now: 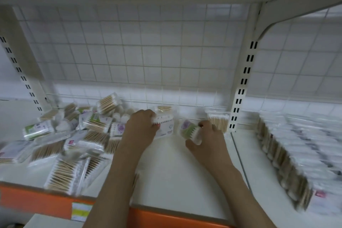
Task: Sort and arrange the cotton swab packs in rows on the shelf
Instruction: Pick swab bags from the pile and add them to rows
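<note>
Both hands reach to the far middle of the white shelf (166, 172), each with a cotton swab pack. The left hand (141, 126) has its fingers curled over one end of a pack (163, 122) — the cotton tips show just under the knuckles. The right hand (209, 135) clamps thumb and fingers around a second pack (190, 130), tilted, with a purple and green label. A loose heap of packs (74, 135) covers the left side of the shelf. One pack (217, 119) stands upright at the far right, beside the slotted upright (242, 87). Past that post, on the neighbouring shelf — neat rows of packs (296, 153).
</note>
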The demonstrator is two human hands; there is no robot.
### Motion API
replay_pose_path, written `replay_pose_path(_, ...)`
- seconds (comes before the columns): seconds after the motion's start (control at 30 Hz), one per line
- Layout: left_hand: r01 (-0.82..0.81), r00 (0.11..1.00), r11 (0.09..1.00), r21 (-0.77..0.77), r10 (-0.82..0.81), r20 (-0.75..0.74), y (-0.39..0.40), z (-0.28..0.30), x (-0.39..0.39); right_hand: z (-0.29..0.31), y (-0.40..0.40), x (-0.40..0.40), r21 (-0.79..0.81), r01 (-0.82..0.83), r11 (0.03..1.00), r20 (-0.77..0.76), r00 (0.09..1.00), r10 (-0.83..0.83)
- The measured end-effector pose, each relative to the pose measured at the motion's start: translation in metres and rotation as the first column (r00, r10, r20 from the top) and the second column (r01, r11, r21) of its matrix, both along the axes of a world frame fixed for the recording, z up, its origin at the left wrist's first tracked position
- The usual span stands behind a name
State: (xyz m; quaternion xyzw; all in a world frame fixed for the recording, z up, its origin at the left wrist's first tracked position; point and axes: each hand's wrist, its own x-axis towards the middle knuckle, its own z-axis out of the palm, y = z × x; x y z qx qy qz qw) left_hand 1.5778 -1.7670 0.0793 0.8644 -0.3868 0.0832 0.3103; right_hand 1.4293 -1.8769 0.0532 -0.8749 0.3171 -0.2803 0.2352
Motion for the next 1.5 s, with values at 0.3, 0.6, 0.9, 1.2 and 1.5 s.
replay_pose_path(0.3,0.204,0.978,0.971,-0.122,-0.208,-0.022,-0.030,-0.023,-0.067,0.022,-0.027,-0.096,-0.106,0.137,0.985,0.060,0.990,-0.131)
replay_pose_path(0.6,0.277,0.951,0.953,-0.124,-0.291,-0.107,-0.095,-0.035,-0.077,0.025,-0.050,-0.131,-0.090,0.126,0.988,0.102,0.988,-0.117)
replay_pose_path(0.9,0.247,0.948,0.964,-0.096,-0.261,-0.184,-0.137,-0.042,-0.060,0.027,-0.063,-0.134,-0.105,0.133,0.986,0.101,0.987,-0.123)
replay_pose_path(1.2,0.259,0.950,0.959,-0.116,-0.275,-0.149,-0.149,-0.048,-0.055,0.024,-0.065,-0.129,-0.077,0.136,0.988,0.065,0.989,-0.131)
replay_pose_path(1.5,0.257,0.945,0.962,-0.096,-0.271,-0.182,-0.141,-0.045,-0.062,0.023,-0.046,-0.123,-0.045,0.153,0.987,0.100,0.984,-0.148)
